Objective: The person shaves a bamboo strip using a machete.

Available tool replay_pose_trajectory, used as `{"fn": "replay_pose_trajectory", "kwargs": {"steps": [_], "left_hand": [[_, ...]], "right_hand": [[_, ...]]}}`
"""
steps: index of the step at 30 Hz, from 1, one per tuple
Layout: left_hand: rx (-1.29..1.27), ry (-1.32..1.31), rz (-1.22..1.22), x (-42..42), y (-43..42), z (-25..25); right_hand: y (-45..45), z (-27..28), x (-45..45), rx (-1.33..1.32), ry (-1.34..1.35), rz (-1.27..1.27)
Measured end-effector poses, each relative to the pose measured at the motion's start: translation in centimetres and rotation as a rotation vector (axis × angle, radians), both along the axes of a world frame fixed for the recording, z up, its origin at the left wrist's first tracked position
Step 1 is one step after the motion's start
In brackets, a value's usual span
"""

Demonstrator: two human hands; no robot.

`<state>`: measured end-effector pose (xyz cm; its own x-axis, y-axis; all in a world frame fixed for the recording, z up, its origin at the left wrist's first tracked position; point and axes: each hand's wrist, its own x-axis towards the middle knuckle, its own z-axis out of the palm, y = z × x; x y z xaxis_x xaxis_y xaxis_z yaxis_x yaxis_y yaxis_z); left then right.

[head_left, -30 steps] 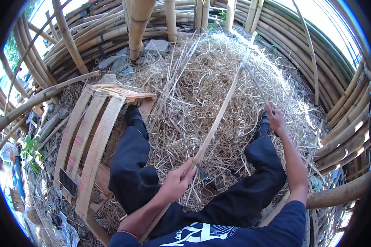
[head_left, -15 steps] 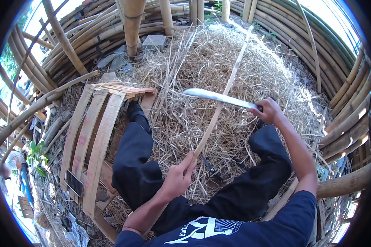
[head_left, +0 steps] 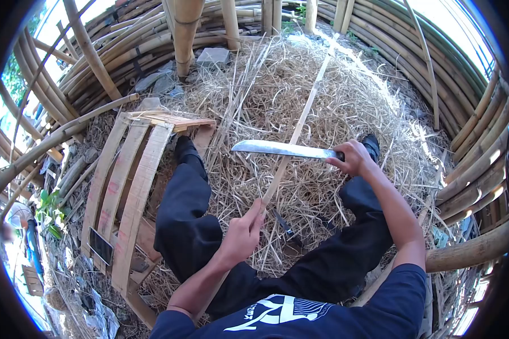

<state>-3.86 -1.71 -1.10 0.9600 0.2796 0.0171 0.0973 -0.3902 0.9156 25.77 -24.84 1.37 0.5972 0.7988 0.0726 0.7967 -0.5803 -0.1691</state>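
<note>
My left hand (head_left: 242,236) is wrapped round the near end of a long, pale bamboo strip (head_left: 309,101), which slants away from me towards the upper right. In my right hand (head_left: 353,158) is the dark handle of a machete (head_left: 283,149). Its long blade points left and lies across the strip about midway along, seemingly against it. The strip's far tip reaches the back of the shavings. Between my legs, a dark strap-like object (head_left: 285,227) lies partly buried, its kind unclear.
Bamboo shavings (head_left: 266,96) cover the ground ahead. A slatted wooden crate (head_left: 131,198) with a phone (head_left: 101,247) on it stands at my left. Stacked bamboo poles (head_left: 441,68) curve round the back and right, with an upright bamboo post (head_left: 185,39) ahead.
The machete has slid along the strip towards me, and its blade is now more level. My right hand has come slightly nearer and left. The strip's far end has shifted left.
</note>
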Motion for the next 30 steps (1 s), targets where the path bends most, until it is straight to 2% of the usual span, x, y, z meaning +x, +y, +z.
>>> {"fn": "replay_pose_trajectory", "kwargs": {"steps": [1,4,6,8,13,15,17,19,21,22,23,25,26,29,30], "left_hand": [[-0.004,0.015,0.006,0.0,0.0,0.5],[-0.04,0.066,0.002,-0.9,0.1,0.5],[-0.124,0.104,-0.005,-1.1,0.3,0.2],[-0.097,0.088,-0.016,-0.6,-0.2,0.3],[-0.159,0.065,-0.009,0.2,-0.4,0.3],[-0.158,0.058,-0.006,0.3,-0.4,0.4],[-0.126,0.108,0.001,0.2,-0.3,0.2],[-0.209,0.036,-0.005,0.0,-0.3,0.0],[-0.526,0.16,-0.06,-0.1,-0.1,0.7],[-0.584,0.198,-0.094,0.1,-0.1,1.2],[-0.583,0.194,-0.101,0.4,-0.1,1.7],[-0.821,0.29,-0.128,0.3,0.3,2.5],[-0.809,0.285,-0.131,0.2,0.5,2.4],[-0.868,0.273,-0.13,-1.1,1.3,2.0],[-0.932,0.289,-0.167,-1.3,1.9,2.4]], "right_hand": [[0.1,-0.5,0.6,0.003,0.005,0.003],[-0.5,0.3,2.7,0.004,0.179,-0.392],[-2.1,0.3,4.3,0.128,0.127,-0.524],[-3.1,-0.4,4.8,0.19,0.118,-0.589],[-2.5,0.2,0.0,0.306,0.21,-0.275],[-1.5,0.7,-1.9,0.127,0.256,-0.175],[-0.5,0.1,-3.4,0.101,0.186,-0.037],[-0.3,-0.6,-3.2,0.12,0.191,0.046],[-0.6,-0.6,-1.8,0.126,0.197,0.077],[-0.6,-0.2,-1.0,0.055,0.106,0.083],[-0.5,-0.8,-0.5,0.109,0.03,0.089],[-0.6,-1.8,0.6,0.0,-0.025,0.057],[-0.6,-2.3,1.5,0.01,-0.033,0.055],[-1.5,-1.3,2.4,0.024,0.13,-0.306],[-2.9,-3.0,4.7,0.159,0.236,-0.515]]}}
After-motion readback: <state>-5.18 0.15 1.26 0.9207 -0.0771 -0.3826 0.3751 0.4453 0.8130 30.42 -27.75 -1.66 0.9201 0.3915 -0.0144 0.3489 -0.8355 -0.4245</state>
